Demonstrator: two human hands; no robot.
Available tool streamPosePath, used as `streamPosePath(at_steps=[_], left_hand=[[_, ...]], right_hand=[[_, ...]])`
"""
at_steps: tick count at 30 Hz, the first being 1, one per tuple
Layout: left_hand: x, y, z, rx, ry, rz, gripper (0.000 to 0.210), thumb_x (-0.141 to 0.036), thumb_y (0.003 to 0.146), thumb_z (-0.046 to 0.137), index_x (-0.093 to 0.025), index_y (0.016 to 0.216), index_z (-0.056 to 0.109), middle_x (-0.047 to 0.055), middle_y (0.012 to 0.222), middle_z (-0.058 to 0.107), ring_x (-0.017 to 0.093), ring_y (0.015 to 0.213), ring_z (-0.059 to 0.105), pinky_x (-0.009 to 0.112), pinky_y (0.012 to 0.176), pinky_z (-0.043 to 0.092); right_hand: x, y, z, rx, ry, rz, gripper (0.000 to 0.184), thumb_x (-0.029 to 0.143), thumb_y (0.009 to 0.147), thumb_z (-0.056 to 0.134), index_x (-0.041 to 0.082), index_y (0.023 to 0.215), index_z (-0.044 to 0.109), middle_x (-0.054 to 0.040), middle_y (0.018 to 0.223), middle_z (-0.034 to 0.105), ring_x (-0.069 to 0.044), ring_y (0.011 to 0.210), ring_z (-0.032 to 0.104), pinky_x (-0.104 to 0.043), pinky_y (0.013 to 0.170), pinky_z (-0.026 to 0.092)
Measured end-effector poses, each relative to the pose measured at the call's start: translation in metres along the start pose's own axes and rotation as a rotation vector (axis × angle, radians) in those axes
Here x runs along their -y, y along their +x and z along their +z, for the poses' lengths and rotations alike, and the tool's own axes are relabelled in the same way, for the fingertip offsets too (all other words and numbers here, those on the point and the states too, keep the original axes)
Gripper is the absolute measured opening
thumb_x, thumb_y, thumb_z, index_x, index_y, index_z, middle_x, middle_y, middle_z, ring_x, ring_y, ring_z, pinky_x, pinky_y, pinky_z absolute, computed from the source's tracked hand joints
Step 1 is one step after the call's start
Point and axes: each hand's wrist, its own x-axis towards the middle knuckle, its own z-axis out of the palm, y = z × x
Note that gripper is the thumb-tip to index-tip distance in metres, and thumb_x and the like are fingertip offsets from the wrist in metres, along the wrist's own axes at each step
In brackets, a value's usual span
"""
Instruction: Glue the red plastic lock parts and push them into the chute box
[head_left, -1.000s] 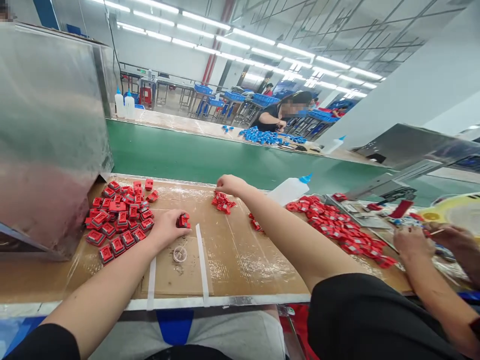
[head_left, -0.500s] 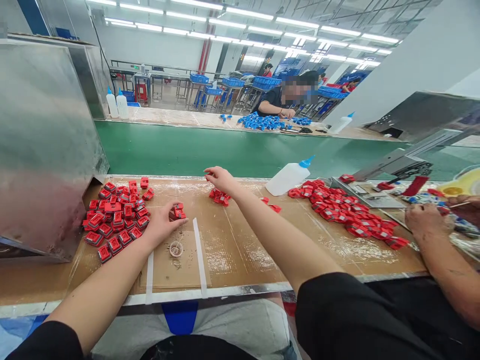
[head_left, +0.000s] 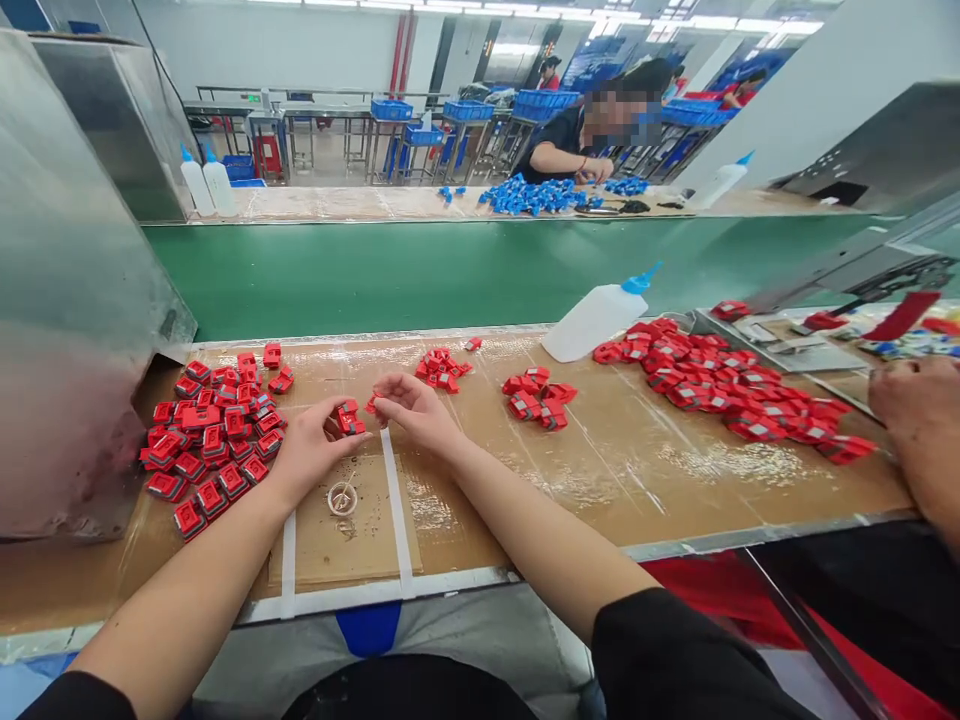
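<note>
My left hand (head_left: 315, 440) is closed around a red plastic part (head_left: 349, 417), held above the cardboard mat. Close on its right, my right hand (head_left: 412, 408) pinches a small red piece (head_left: 372, 402) between thumb and fingertips. A narrow gap separates the two pieces. Below them a small round clear cup (head_left: 342, 499) rests on the cardboard mat (head_left: 315, 555), with a thin stick in it. Many red and grey parts (head_left: 217, 430) are heaped left of my left hand. Beyond my right hand lies a small pile of red pieces (head_left: 442, 368).
A cluster of red parts (head_left: 538, 397) lies to the right, then a bigger red heap (head_left: 720, 380). A white bottle with a blue tip (head_left: 596, 320) leans at the bench's back edge. A metal housing (head_left: 67, 300) stands left. A co-worker's hand (head_left: 915, 420) is far right.
My right hand has come back from the small pile toward my left hand with a small red piece. My left hand still holds its part. The view has shifted and tilted down.
</note>
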Motion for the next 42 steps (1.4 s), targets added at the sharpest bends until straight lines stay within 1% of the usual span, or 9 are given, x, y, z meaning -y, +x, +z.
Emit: streamPosePath(at_steps=[3,7,13,16,23,30,34,37,42], left_hand=[[0.0,0.001,-0.001,-0.003,0.063,0.025,0.048,-0.039,0.081,0.082,-0.024,0.123,0.068,-0.002,0.087,0.072,0.016,0.071,0.065,0.028,0.067,0.052],[0.0,0.0,-0.003,-0.056,0.243,0.088,0.043,-0.031,0.082,0.081,-0.024,0.121,0.067,0.001,0.098,0.075,0.017,0.076,0.069,0.03,0.073,0.055],[0.002,0.0,-0.008,-0.082,0.521,0.253,0.046,-0.028,0.085,0.081,-0.022,0.127,0.063,0.006,0.117,0.075,0.023,0.102,0.073,0.034,0.089,0.057],[0.003,0.001,-0.009,-0.053,0.613,0.327,0.049,-0.029,0.088,0.079,-0.022,0.133,0.061,0.008,0.122,0.074,0.025,0.108,0.072,0.035,0.09,0.056],[0.001,0.004,-0.007,0.056,0.567,0.3,0.039,-0.034,0.088,0.079,-0.022,0.123,0.066,0.005,0.102,0.075,0.022,0.088,0.07,0.032,0.076,0.053],[-0.007,0.003,-0.014,0.094,0.61,0.313,0.03,-0.039,0.09,0.076,-0.021,0.113,0.069,0.003,0.09,0.072,0.02,0.079,0.066,0.03,0.071,0.049],[-0.011,0.006,-0.015,0.033,0.486,0.291,0.049,-0.034,0.091,0.074,-0.025,0.138,0.062,0.007,0.115,0.075,0.022,0.094,0.071,0.035,0.086,0.056],[-0.014,0.006,-0.01,0.068,0.208,0.136,0.062,-0.035,0.089,0.076,-0.028,0.147,0.055,0.006,0.124,0.074,0.022,0.099,0.073,0.037,0.092,0.059],[-0.005,0.0,0.003,0.077,-0.317,-0.078,0.055,-0.036,0.082,0.082,-0.019,0.131,0.065,0.012,0.127,0.072,0.024,0.108,0.073,0.039,0.099,0.058]], right_hand=[[0.001,-0.001,0.005,0.041,-0.014,-0.036,0.038,0.051,0.088,0.076,0.022,0.109,0.065,0.002,0.078,0.061,-0.012,0.066,0.059,-0.027,0.063,0.053],[-0.003,-0.004,0.017,0.018,0.002,0.05,0.039,0.056,0.087,0.075,0.019,0.099,0.066,0.0016,0.074,0.061,-0.011,0.06,0.055,-0.026,0.057,0.047],[-0.011,-0.002,0.024,0.043,0.008,0.109,0.043,0.06,0.089,0.07,0.021,0.099,0.056,0.0048,0.069,0.058,-0.01,0.054,0.047,-0.022,0.05,0.034],[-0.012,-0.002,0.022,0.065,-0.032,0.065,0.041,0.06,0.093,0.065,0.022,0.098,0.05,0.0066,0.066,0.053,-0.01,0.056,0.046,-0.023,0.053,0.034],[-0.006,-0.005,0.014,0.119,-0.489,-0.135,0.022,0.043,0.101,0.055,0.022,0.094,0.051,0.0024,0.073,0.061,-0.014,0.067,0.054,-0.027,0.067,0.039],[-0.009,-0.005,0.021,0.122,-0.517,-0.167,0.018,0.04,0.101,0.053,0.023,0.099,0.051,0.0019,0.076,0.062,-0.015,0.068,0.055,-0.027,0.07,0.041],[-0.008,-0.002,0.021,0.018,-0.407,-0.187,0.024,0.046,0.103,0.053,0.023,0.111,0.051,0.0025,0.076,0.066,-0.016,0.069,0.059,-0.029,0.075,0.047],[-0.005,-0.003,0.021,0.015,-0.498,-0.231,0.024,0.041,0.104,0.049,0.024,0.121,0.052,-0.0013,0.086,0.072,-0.019,0.079,0.067,-0.032,0.08,0.051],[-0.004,-0.013,0.022,0.076,-0.751,-0.361,0.035,0.047,0.106,0.042,0.025,0.127,0.058,-0.0149,0.109,0.074,-0.029,0.095,0.073,-0.044,0.081,0.057]])
